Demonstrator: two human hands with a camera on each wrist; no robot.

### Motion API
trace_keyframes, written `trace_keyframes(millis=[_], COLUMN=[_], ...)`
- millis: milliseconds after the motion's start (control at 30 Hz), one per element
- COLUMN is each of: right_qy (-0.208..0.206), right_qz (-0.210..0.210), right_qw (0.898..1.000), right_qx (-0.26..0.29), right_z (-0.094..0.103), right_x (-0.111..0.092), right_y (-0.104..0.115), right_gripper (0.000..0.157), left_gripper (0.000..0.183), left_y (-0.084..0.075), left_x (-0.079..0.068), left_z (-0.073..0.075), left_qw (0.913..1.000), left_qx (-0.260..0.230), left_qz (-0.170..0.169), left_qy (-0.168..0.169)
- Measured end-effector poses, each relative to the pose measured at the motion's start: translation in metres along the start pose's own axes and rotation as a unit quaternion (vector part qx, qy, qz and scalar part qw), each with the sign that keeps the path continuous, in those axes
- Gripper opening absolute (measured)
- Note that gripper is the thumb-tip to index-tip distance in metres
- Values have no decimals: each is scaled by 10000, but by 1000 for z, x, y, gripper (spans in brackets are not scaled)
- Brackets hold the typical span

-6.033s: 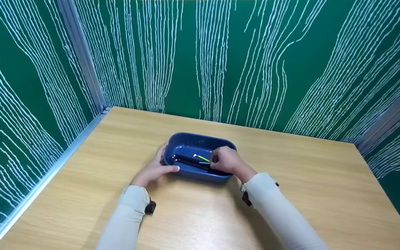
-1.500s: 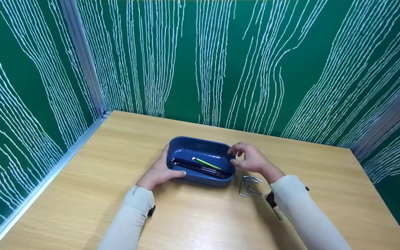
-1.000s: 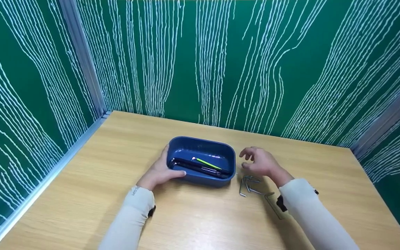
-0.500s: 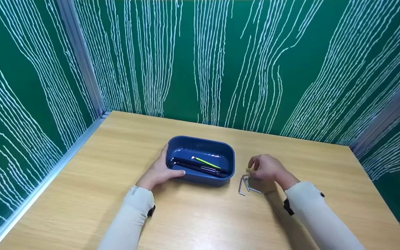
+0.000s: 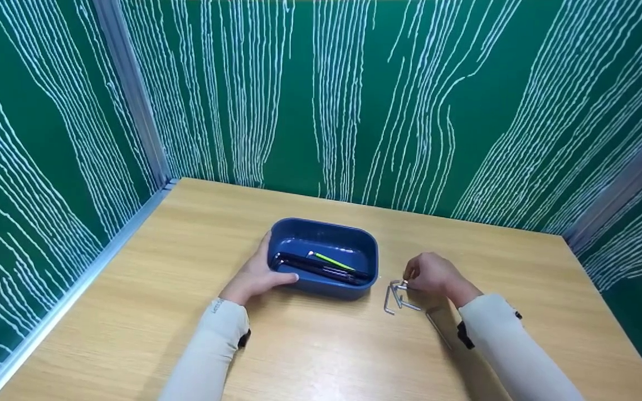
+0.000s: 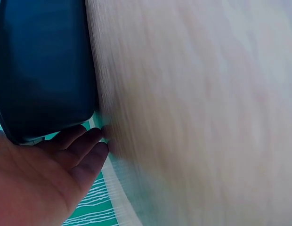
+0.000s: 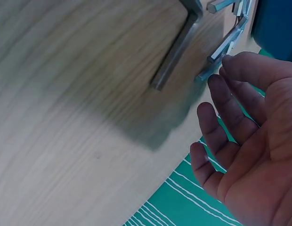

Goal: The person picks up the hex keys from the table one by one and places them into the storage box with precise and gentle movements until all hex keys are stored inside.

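At the left end of a dark blue box (image 5: 326, 287), my left hand (image 5: 254, 277) rests with its thumb lying across the front wall and its fingers along the side. Nearly straight fingers (image 6: 85, 146) touch the end wall in the left wrist view. To the right of the box lie several L-shaped steel hex keys (image 5: 387, 299) in a loose cluster. The thumb and forefinger of my right hand (image 5: 435, 274) pinch one hex key of this cluster; the other fingers are loosely bent in the right wrist view. A larger hex key (image 7: 176, 52) lies apart.
Inside the box are long shiny black objects (image 5: 321, 269) and a thin yellow-green rod (image 5: 332, 260). The wooden table (image 5: 298, 356) meets green walls (image 5: 298, 100) with white wavy lines, joined by metal posts (image 5: 134, 89).
My right hand has left the box, moved right and down to the hex keys, and brought its fingertips together there. Six seconds ago it was inside the box. My left hand stays put.
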State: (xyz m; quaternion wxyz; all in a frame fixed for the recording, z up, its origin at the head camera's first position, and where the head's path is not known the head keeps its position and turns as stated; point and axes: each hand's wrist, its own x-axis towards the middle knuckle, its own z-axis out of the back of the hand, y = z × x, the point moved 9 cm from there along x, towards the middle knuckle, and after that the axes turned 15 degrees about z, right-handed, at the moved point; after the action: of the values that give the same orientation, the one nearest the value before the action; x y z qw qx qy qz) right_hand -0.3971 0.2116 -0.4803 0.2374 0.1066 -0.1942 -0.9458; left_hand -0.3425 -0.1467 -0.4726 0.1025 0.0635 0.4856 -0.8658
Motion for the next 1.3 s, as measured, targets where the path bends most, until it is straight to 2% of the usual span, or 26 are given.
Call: trace_keyframes(millis=[200,467,800,1067,1300], right_qy=[-11,-94,-151,-437,-739], right_qz=[31,119,-165,-393,-96], right_qw=[10000,9997,9997,9964,9961], right_qx=[37,-216,102,611,474], right_z=[-1,1,-1,9,22], right_x=[0,2,3,3,6], right_y=[-2,0,-5,-6,1], right_gripper=[16,6,7,8,4], left_gripper=[115,115,113,112,113], left_y=[0,-1,3,5,2], left_x=[1,2,2,2,1], left_z=[-1,-1,-1,-1,0], left_qw=[10000,9999,10000,9998,9999], left_qx=[17,8,63,80,-8], left_qz=[-25,-114,26,162,91], left_qy=[-4,39,12,4,55])
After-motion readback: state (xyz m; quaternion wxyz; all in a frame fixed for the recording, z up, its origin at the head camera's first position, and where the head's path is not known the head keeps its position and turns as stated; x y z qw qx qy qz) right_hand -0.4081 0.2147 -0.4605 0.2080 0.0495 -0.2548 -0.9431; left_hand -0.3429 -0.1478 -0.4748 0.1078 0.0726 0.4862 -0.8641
